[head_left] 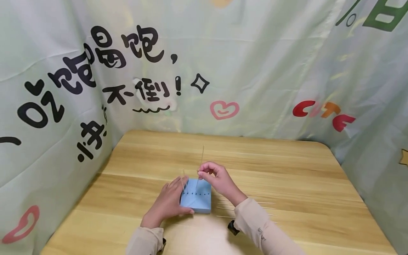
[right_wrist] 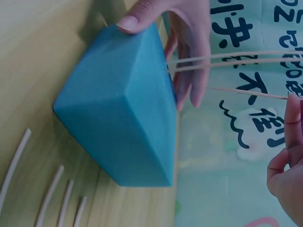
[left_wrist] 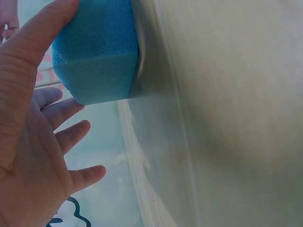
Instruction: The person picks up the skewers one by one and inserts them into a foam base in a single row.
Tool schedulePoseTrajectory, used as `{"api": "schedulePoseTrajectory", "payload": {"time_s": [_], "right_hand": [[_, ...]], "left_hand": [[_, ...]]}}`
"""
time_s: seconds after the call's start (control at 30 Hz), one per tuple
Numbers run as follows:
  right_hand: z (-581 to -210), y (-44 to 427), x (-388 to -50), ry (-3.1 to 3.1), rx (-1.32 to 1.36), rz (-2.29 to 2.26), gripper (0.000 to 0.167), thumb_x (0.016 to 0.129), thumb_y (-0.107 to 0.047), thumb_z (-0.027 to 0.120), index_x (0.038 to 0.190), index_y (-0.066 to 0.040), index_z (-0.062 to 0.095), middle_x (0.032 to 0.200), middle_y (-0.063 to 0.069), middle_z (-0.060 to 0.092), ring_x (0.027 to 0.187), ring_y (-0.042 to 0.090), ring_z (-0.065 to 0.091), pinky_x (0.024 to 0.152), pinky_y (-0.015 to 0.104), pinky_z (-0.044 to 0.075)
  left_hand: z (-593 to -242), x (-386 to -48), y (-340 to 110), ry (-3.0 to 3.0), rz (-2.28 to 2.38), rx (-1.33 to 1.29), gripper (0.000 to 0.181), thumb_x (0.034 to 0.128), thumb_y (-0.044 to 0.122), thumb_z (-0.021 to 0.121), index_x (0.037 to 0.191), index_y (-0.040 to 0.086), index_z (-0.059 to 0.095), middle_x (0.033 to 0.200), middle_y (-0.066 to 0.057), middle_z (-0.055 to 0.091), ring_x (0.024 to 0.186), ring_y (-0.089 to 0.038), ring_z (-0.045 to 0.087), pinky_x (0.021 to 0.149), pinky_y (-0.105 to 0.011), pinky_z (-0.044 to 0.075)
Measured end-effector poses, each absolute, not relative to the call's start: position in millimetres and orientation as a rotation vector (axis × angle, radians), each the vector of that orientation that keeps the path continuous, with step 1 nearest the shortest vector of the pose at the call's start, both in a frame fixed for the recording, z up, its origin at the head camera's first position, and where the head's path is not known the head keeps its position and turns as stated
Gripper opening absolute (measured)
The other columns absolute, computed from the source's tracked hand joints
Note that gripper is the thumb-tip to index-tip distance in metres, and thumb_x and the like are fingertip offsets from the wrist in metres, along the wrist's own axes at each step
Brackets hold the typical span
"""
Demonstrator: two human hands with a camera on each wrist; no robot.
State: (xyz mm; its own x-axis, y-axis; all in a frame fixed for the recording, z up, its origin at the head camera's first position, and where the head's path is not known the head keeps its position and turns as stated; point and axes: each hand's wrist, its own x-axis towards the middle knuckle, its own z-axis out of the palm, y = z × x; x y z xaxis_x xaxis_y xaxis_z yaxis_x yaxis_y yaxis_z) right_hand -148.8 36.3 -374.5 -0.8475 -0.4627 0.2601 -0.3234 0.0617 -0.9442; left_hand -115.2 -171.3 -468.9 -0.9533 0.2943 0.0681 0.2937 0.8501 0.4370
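Note:
A blue foam block with a row of dark dots across its top stands on the table. My left hand steadies it at the left, thumb against the front and fingers along the far left side. Two thin wooden sticks stand upright in the block's top near its left end. Above the block, my right hand pinches another thin wooden stick between thumb and fingertips. That stick points down toward the row of dots, its lower tip apart from the block in the right wrist view.
Several loose wooden sticks lie on the wooden table, right of the block and partly under my right forearm. A printed curtain hangs behind the table and along its sides.

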Motion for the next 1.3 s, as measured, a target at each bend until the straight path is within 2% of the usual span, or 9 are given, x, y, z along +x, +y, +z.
{"api": "schedulePoseTrajectory", "payload": {"time_s": [0.1,0.27,0.5,0.7,0.97,1.17,1.3], "right_hand": [[-379.3,33.1,-148.7,2.215,-0.832,-1.895,0.007,0.09,0.0,0.06,0.091,0.006,0.061,0.09,0.024,0.064,0.079,0.016,0.063,0.073,0.025,0.048],[-389.0,30.8,-149.6,2.253,-0.806,-1.857,0.007,0.09,-0.003,0.062,0.09,0.004,0.062,0.085,0.017,0.066,0.078,0.013,0.061,0.077,0.03,0.044],[-403.8,28.6,-154.4,2.263,-0.773,-1.825,0.006,0.09,-0.004,0.062,0.09,0.002,0.063,0.083,0.015,0.066,0.08,0.021,0.062,0.079,0.031,0.041],[-431.8,25.4,-162.1,2.311,-0.832,-1.822,0.005,0.089,-0.01,0.065,0.087,-0.006,0.066,0.079,0.005,0.067,0.077,0.01,0.057,0.076,0.026,0.043],[-444.3,21.7,-156.6,2.329,-0.872,-1.762,0.004,0.088,-0.009,0.065,0.088,-0.005,0.067,0.081,0.003,0.065,0.078,0.007,0.056,0.073,0.024,0.048],[-428.6,19.5,-143.5,2.343,-0.967,-1.717,0.005,0.088,0.0,0.063,0.086,0.004,0.065,0.08,0.011,0.063,0.075,0.011,0.056,0.07,0.025,0.05],[-420.8,17.1,-139.8,2.359,-0.973,-1.678,0.006,0.088,0.001,0.063,0.086,0.006,0.064,0.081,0.013,0.062,0.075,0.014,0.054,0.072,0.024,0.049]], "left_hand": [[-468.9,-117.0,-170.0,3.02,0.709,0.492,0.117,0.058,0.058,0.082,0.148,0.007,0.029,0.15,-0.01,0.035,0.14,-0.031,0.026,0.107,-0.062,0.022],[-469.0,-118.2,-168.5,3.003,0.718,0.502,0.116,0.0585,0.059,0.081,0.148,0.007,0.029,0.151,-0.01,0.034,0.14,-0.031,0.026,0.107,-0.063,0.022],[-468.0,-118.1,-167.6,2.997,0.71,0.506,0.116,0.0596,0.059,0.081,0.149,0.007,0.028,0.151,-0.01,0.033,0.14,-0.03,0.025,0.107,-0.063,0.022],[-469.4,-118.0,-167.6,2.996,0.698,0.513,0.116,0.0601,0.06,0.08,0.149,0.007,0.027,0.151,-0.01,0.033,0.14,-0.03,0.025,0.107,-0.062,0.023],[-469.7,-116.7,-169.2,2.998,0.72,0.511,0.115,0.0605,0.059,0.08,0.149,0.007,0.027,0.151,-0.01,0.033,0.14,-0.029,0.025,0.107,-0.062,0.022],[-468.7,-116.2,-170.6,3.0,0.735,0.512,0.115,0.0608,0.058,0.081,0.149,0.006,0.027,0.151,-0.011,0.034,0.14,-0.03,0.025,0.107,-0.063,0.022],[-470.2,-115.4,-172.7,3.003,0.741,0.495,0.116,0.0603,0.059,0.081,0.149,0.007,0.026,0.151,-0.01,0.033,0.14,-0.03,0.025,0.107,-0.063,0.022]]}}
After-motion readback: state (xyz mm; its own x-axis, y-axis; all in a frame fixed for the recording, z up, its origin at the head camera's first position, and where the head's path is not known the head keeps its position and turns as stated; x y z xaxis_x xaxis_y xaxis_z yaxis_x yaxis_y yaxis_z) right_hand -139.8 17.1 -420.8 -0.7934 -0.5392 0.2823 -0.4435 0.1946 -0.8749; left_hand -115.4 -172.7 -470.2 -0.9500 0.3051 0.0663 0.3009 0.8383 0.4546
